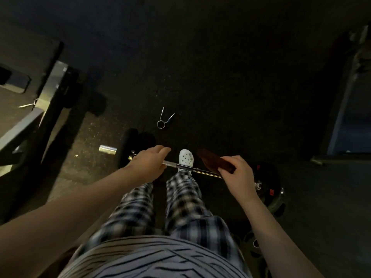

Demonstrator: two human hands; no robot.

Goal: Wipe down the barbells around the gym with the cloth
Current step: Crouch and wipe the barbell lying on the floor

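Note:
A short chrome barbell [188,167] runs from lower right to upper left in front of my legs, with dark plates on both ends. My left hand [149,161] is curled over the bar near its left plate [128,149]. My right hand [236,173] pinches a dark reddish-brown cloth [214,160] against the bar toward its right end. The cloth sticks out up and left from my fingers. The bar's right end sleeve [259,185] shows past my right hand, over a dark plate [275,195].
A metal spring collar [163,119] lies on the dark rubber floor just beyond the bar. A bench frame [50,93] stands at the left. More equipment [347,109] is at the right. Another plate [253,245] lies by my right leg. My white shoe [185,158] is under the bar.

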